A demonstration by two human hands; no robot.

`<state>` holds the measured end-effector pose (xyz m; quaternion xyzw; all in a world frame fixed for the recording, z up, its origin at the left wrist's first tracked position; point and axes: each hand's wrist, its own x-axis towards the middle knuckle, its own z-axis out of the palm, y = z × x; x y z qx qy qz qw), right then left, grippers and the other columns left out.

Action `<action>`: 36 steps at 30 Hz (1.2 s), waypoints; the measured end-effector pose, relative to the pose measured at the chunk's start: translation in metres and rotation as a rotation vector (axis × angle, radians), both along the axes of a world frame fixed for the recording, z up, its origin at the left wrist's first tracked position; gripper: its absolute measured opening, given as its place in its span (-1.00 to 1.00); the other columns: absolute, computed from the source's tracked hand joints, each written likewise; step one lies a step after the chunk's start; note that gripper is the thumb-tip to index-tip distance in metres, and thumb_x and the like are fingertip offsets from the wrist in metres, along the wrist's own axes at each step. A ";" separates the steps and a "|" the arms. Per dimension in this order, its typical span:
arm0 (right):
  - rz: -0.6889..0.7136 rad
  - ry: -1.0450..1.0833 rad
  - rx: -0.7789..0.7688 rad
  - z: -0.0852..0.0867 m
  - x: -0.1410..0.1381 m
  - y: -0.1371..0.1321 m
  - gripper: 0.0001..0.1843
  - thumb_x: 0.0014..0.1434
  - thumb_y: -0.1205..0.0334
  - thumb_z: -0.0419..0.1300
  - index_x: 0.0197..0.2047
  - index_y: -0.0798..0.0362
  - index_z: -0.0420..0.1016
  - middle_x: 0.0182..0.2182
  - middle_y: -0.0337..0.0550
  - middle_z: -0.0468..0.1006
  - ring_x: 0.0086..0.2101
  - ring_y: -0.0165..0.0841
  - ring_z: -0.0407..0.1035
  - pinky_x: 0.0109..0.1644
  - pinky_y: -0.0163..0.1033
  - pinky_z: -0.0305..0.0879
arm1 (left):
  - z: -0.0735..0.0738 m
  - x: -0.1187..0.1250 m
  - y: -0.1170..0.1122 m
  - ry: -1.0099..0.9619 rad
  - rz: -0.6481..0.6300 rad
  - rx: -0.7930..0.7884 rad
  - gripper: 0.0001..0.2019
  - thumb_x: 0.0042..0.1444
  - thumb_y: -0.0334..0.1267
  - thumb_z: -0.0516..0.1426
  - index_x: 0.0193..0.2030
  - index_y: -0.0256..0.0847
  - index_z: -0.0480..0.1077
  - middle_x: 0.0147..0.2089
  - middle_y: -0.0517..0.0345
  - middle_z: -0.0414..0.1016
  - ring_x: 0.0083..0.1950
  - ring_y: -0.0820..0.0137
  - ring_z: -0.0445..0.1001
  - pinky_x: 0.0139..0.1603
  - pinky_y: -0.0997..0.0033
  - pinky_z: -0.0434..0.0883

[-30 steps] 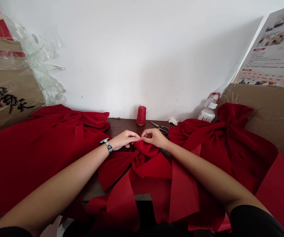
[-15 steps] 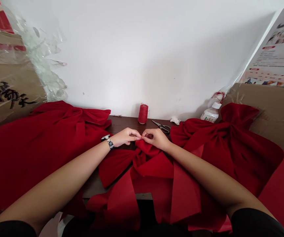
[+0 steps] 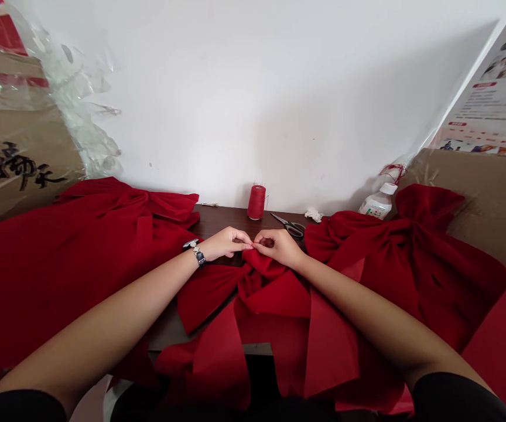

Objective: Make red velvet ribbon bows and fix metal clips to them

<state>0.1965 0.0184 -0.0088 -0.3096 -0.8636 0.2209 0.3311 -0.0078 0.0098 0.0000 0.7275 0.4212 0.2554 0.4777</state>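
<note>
A red fabric bow (image 3: 274, 296) with a knotted centre and long tails lies in front of me, its tails hanging over the near table edge. My left hand (image 3: 229, 243), with a watch or bracelet (image 3: 198, 255) on the wrist, is closed in a pinch at the top of the bow's knot. My right hand (image 3: 277, 246) is pinched there too, from the other side. The fingertips meet just above the cloth. Whatever is between them is too small to make out.
Behind the hands stand a red thread spool (image 3: 257, 202) with pins or needles at its top and scissors (image 3: 290, 225). More red cloth bows lie left (image 3: 103, 234) and right (image 3: 411, 246). A white-capped bottle (image 3: 376, 202) and cardboard boxes (image 3: 16, 140) flank the white wall.
Both hands stay pinched together at the same spot on the bow. The whole view has shifted very slightly; nothing else has visibly moved.
</note>
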 end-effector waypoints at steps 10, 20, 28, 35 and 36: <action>0.026 0.116 -0.133 -0.002 0.001 0.007 -0.82 0.16 0.21 0.13 -0.31 0.14 0.50 -0.43 -0.16 0.51 -0.50 -0.46 0.26 -0.40 -0.35 0.17 | 0.002 0.000 -0.002 0.064 0.025 0.022 -0.63 -0.01 0.02 0.19 -0.25 -0.28 0.54 -0.44 0.20 0.31 -0.50 0.57 0.05 -0.63 0.65 0.03; 0.126 0.041 0.104 0.005 -0.002 -0.001 -0.92 0.15 0.27 0.22 -0.27 0.08 0.52 -0.33 -0.13 0.50 -0.34 -0.39 0.36 -0.26 -0.32 0.25 | 0.001 0.001 -0.001 0.077 0.047 0.008 -0.66 -0.07 0.00 0.22 -0.33 -0.28 0.49 -0.52 0.25 0.25 -0.51 0.56 0.09 -0.60 0.63 0.08; 0.120 0.058 0.045 0.003 -0.005 -0.001 -0.87 0.20 0.25 0.17 -0.37 0.09 0.45 -0.41 -0.16 0.45 -0.39 -0.39 0.29 -0.28 -0.31 0.22 | 0.003 0.000 -0.002 0.083 0.029 0.037 -0.69 -0.04 -0.01 0.19 -0.35 -0.27 0.46 -0.49 0.26 0.22 -0.51 0.56 0.08 -0.61 0.63 0.08; 0.159 0.040 -0.018 0.004 -0.002 0.003 -0.84 0.24 0.23 0.08 -0.38 0.08 0.34 -0.41 -0.18 0.40 -0.34 -0.37 0.27 -0.22 -0.30 0.18 | 0.003 -0.006 0.002 0.177 -0.031 0.185 -0.71 0.03 -0.07 0.12 -0.33 -0.28 0.48 -0.39 0.16 0.39 -0.49 0.52 0.20 -0.63 0.63 0.11; 0.167 0.043 -0.023 0.004 -0.002 0.003 -0.83 0.25 0.21 0.08 -0.37 0.08 0.32 -0.41 -0.18 0.39 -0.34 -0.37 0.26 -0.21 -0.30 0.17 | 0.002 -0.006 0.003 0.190 -0.044 0.213 -0.73 0.03 -0.09 0.12 -0.33 -0.28 0.48 -0.39 0.15 0.41 -0.48 0.52 0.23 -0.61 0.62 0.14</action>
